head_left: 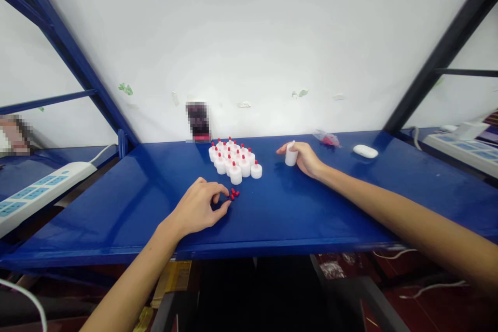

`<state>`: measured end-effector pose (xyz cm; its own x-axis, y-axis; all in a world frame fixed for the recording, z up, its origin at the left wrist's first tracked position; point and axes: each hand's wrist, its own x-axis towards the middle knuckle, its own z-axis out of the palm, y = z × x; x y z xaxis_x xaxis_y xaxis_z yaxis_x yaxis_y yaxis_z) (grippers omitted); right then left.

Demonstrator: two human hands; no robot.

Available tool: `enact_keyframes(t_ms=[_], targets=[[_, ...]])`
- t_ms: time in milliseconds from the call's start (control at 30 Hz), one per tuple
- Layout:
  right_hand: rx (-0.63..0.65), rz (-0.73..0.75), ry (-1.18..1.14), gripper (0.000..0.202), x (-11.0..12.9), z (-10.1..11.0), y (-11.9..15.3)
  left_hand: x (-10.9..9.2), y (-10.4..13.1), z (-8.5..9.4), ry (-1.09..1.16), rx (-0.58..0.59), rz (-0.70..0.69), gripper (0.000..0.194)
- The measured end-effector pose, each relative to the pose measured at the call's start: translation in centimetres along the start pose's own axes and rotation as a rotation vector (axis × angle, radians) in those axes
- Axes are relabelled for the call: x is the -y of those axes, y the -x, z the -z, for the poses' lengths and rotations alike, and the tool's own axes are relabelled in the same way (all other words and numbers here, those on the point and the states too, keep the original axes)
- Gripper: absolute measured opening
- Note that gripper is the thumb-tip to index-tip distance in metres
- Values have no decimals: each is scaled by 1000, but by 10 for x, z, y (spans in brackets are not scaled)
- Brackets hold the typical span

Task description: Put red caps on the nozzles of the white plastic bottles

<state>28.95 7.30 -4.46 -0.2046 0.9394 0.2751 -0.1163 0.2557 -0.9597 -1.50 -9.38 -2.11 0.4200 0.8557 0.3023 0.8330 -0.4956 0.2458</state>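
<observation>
My right hand [307,158] is closed around a small white bottle [291,157], held upright just over the table. Its thin white nozzle points up and carries no red cap. My left hand [202,205] rests low over the table, thumb and forefinger curved and apart at the edge of several loose red caps [234,193]. Nothing shows clearly between those fingertips. Beyond the caps, a close cluster of white bottles with red caps [236,173] stands upright. One capped bottle [256,170] sits at the cluster's right edge.
The blue table [272,218] meets a white wall. Against it stands a dark, blurred-out object [198,120]. At the back right are a clear bag with red pieces [329,138] and a white rounded case [365,151]. A power strip [42,192] lies beyond the left edge.
</observation>
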Motion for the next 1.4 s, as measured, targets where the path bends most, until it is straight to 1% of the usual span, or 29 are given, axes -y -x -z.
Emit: enact_keyframes(t_ms=[67,133,200,233,333,400,467,567,633,700,900,967,1033,1100,1133,1200,1267,1333,1400], targets=[[115,3,85,16,7,-3,17,0,3,-1,-13,15,7,15],[215,3,93,18,14,-9,31,-2,6,-2,-23,21,12,15],[336,-18,120,17,21,-19,43,-6,7,-3,26,-2,2,15],[390,-27,133,17,25,-26,49,-9,7,-3,85,-26,-3,14],[538,-39,145,10,37,-49,68,-22,4,-5,326,-159,13,9],[644,-47,169,17,44,-65,78,-31,1,-9,461,-267,40,7],[701,-9,223,14,47,-76,84,-38,-3,-14,567,-365,49,11],[693,44,296,10,46,-85,85,-45,-6,-20,633,-438,17,20],[661,85,297,10,43,-85,83,-48,-9,-21,636,-449,7,17],[630,113,282,11,40,-85,83,-50,-10,-21,646,-462,28,13],[566,111,291,11,39,-86,87,-55,-12,-24,714,-460,141,14],[570,133,316,9,40,-87,87,-55,-12,-25,734,-460,146,16],[595,158,322,8,42,-86,87,-55,-13,-26,736,-449,114,15],[628,167,299,14,43,-84,87,-56,-15,-24,728,-427,75,12],[637,163,288,21,43,-83,87,-56,-16,-23,721,-415,59,11],[625,131,302,37,43,-82,88,-57,-19,-19,708,-384,35,8],[595,97,346,48,42,-81,88,-60,-21,-15,695,-350,13,7],[578,90,367,51,41,-81,89,-62,-24,-13,670,-320,-12,6],[574,111,337,52,39,-81,90,-64,-27,-11,637,-305,-35,6]])
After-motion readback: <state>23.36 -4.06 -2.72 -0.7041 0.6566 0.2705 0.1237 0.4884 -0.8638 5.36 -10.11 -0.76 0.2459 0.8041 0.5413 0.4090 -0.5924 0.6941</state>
